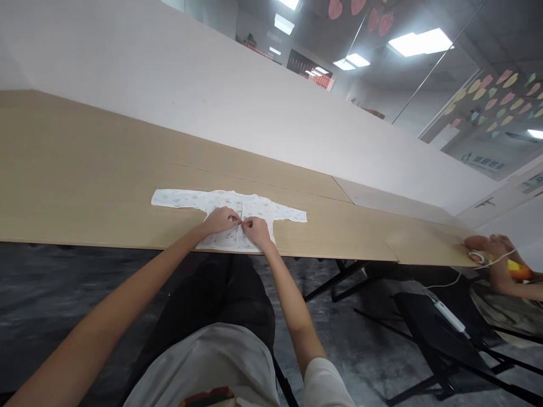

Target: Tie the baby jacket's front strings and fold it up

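White, green-patterned shirt; tan table

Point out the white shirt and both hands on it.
White shirt [228,200], head view: upper front.
Left hand [220,220], head view: back of the hand.
Right hand [257,230], head view: back of the hand.

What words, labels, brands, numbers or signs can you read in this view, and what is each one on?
None can be read with certainty.
Lettering on the glass wall at right: too blurred.
Panel at the right edge: any marks too blurred.
Print on the wearer's shirt: cut off, no words readable.
White garment on the table: small printed motifs, no legible text.
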The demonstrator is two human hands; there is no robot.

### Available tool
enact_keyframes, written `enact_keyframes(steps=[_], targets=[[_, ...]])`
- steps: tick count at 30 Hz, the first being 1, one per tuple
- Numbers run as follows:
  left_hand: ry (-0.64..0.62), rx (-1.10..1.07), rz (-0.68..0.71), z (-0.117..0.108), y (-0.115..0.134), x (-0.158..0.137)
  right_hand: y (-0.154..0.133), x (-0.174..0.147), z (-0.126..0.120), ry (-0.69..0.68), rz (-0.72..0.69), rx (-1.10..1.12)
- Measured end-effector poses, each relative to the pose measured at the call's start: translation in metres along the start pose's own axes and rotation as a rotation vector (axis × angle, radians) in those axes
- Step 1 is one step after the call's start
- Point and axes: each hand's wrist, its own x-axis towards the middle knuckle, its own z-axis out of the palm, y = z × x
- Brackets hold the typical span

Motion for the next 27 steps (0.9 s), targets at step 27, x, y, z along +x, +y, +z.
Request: enact_keyframes(steps=[27], targets=[[-0.033, 0.039, 0.039, -0.001, 0.015, -0.017, -0.008, 0.006, -0.009, -0.068, 0.125, 0.061]])
